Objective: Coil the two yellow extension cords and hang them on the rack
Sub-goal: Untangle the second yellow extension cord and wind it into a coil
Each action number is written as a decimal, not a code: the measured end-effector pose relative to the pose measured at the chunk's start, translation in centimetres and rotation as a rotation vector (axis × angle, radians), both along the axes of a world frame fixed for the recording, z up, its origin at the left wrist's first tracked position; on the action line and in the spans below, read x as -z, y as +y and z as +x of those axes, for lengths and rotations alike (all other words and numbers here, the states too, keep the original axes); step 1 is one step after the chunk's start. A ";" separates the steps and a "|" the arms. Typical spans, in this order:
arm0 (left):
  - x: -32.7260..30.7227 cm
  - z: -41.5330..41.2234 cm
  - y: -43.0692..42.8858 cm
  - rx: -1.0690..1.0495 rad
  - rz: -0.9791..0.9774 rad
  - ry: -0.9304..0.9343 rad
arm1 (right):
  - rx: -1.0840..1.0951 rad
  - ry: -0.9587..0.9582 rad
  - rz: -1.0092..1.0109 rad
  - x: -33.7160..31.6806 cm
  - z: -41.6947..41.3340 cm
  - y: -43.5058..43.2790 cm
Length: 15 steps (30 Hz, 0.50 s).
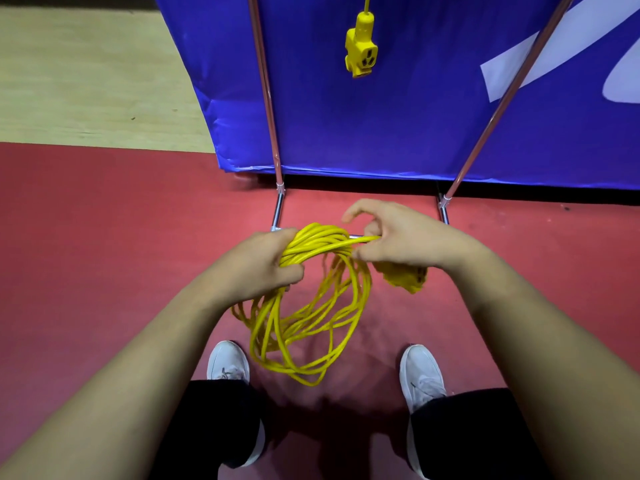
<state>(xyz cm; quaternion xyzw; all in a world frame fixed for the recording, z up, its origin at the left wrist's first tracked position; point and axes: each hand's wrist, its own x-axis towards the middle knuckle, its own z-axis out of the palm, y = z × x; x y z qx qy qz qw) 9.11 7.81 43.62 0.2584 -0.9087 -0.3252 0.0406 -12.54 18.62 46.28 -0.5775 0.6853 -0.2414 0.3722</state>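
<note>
With our left hand (266,268) gripping the cord (304,306) loops above the floor and our right hand (391,240) pinching its end, we should wrap snugly so the bundle holds.

The left hand (258,263) grips a bundle of yellow cord loops (304,306); the right hand (398,237) pinches a strand. A yellow socket (361,50) hangs between the rack (273,140) poles.

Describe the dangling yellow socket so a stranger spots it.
Find the big blue banner behind the rack's metal poles. Between the poles, high up, a yellow socket block dangles from its cord. The other socket sits low, at the right hand.
</note>
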 end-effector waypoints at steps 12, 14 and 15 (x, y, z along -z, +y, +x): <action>-0.9 0.8 -0.9 0.145 -0.126 -0.021 | 0.075 0.165 -0.331 2.7 2.7 -2.5; -0.9 0.9 -0.8 0.079 0.009 0.062 | 0.102 -0.072 -0.245 2.8 3.4 -2.8; -0.7 0.9 -0.7 0.052 0.039 0.107 | 0.150 -0.195 -0.202 2.7 3.6 -2.9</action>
